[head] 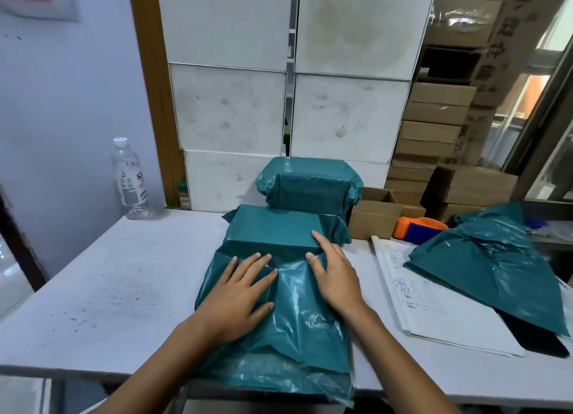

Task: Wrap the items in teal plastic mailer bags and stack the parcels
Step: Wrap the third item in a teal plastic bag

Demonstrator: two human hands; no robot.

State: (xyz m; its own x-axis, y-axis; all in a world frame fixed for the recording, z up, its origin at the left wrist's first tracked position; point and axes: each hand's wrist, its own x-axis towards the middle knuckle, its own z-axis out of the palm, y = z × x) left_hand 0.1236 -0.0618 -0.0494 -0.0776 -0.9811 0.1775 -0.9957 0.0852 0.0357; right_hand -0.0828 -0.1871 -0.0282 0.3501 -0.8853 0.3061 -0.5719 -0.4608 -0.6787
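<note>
The slack bag (279, 305) is being pressed flat by both open-fingered hands, left (238, 292) and right (333, 274), nothing being gripped; slippery film could be sliding, loosening the wrap around the box (273, 227).

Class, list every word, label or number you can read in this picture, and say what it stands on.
Water bottle label: a red "S", the rest too small to read.
Paper sheet: blue handwriting, too small to read.
Cardboard boxes: large printed characters, blurred, not readable.
Small jar label: unreadable.
</note>
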